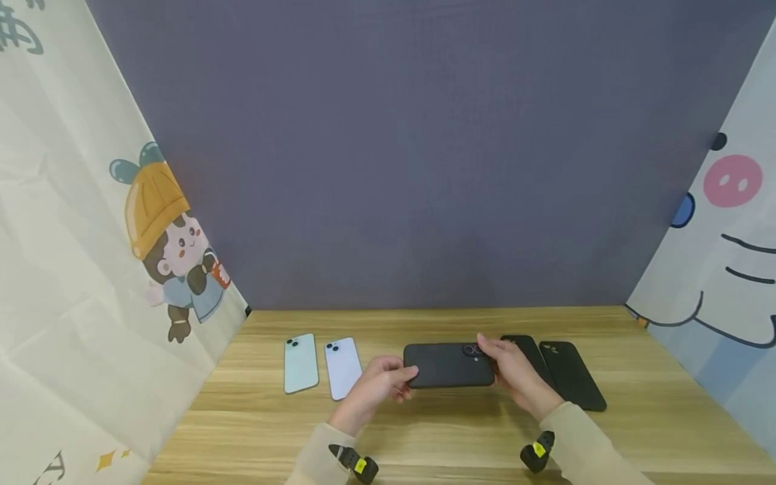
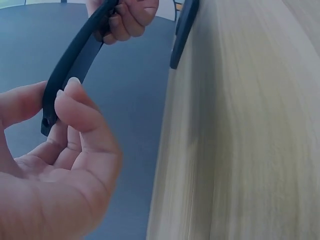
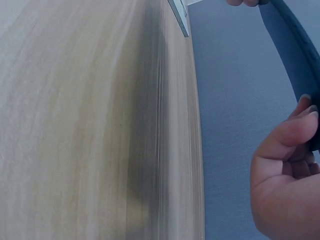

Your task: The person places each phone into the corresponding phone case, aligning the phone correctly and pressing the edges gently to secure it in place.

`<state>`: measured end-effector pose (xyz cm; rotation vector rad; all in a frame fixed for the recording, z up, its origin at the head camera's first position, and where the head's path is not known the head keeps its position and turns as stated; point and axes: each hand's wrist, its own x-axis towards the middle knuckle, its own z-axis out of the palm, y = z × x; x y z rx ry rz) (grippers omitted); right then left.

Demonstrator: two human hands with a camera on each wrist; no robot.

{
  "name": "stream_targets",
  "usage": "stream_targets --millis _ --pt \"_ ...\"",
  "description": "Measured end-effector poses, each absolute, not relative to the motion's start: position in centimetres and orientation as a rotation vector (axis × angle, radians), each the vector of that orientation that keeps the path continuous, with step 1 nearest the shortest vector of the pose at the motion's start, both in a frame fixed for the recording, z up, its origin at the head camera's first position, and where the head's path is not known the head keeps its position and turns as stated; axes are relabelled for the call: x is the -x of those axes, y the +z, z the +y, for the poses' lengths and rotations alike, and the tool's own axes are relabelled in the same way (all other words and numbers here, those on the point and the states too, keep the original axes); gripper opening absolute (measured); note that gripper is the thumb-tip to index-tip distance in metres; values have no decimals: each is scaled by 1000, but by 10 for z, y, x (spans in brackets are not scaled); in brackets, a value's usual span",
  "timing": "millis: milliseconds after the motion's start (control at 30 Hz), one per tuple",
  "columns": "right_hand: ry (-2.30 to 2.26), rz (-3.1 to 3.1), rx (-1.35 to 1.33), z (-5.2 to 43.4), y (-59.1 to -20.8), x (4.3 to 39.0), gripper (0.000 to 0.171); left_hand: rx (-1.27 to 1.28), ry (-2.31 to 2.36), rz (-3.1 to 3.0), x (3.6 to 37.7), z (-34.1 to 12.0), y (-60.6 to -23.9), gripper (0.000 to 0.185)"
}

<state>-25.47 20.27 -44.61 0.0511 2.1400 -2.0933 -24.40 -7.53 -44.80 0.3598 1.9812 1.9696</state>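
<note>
I hold a black phone case (image 1: 450,364) crosswise above the wooden table (image 1: 424,431), its camera cutout toward the right. My left hand (image 1: 380,382) pinches its left end, thumb on top. My right hand (image 1: 510,367) grips the right end by the cutout. In the left wrist view the black phone case (image 2: 70,65) is a dark curved strip running from my left hand (image 2: 62,125) up to the right hand's fingers (image 2: 131,17). In the right wrist view the black phone case (image 3: 295,55) runs from the top edge down to my right hand (image 3: 290,160).
Two pale phones lie face down at the left: a mint phone (image 1: 300,362) and a lilac phone (image 1: 343,368). Two more black cases (image 1: 570,374) lie at the right, partly behind my right hand. Printed cloth hangs on both sides, with a grey backdrop behind.
</note>
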Motion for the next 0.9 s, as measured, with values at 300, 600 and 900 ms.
stream_targets --millis 300,600,900 --pt "-2095 2072 45 207 -450 252 50 -287 2006 1974 250 -75 -447 24" --pt "-2051 2008 126 208 -451 250 44 -293 2012 1985 252 -76 -447 22" --pt "-2053 2005 74 207 -449 250 49 -298 2008 2007 251 -75 -447 20"
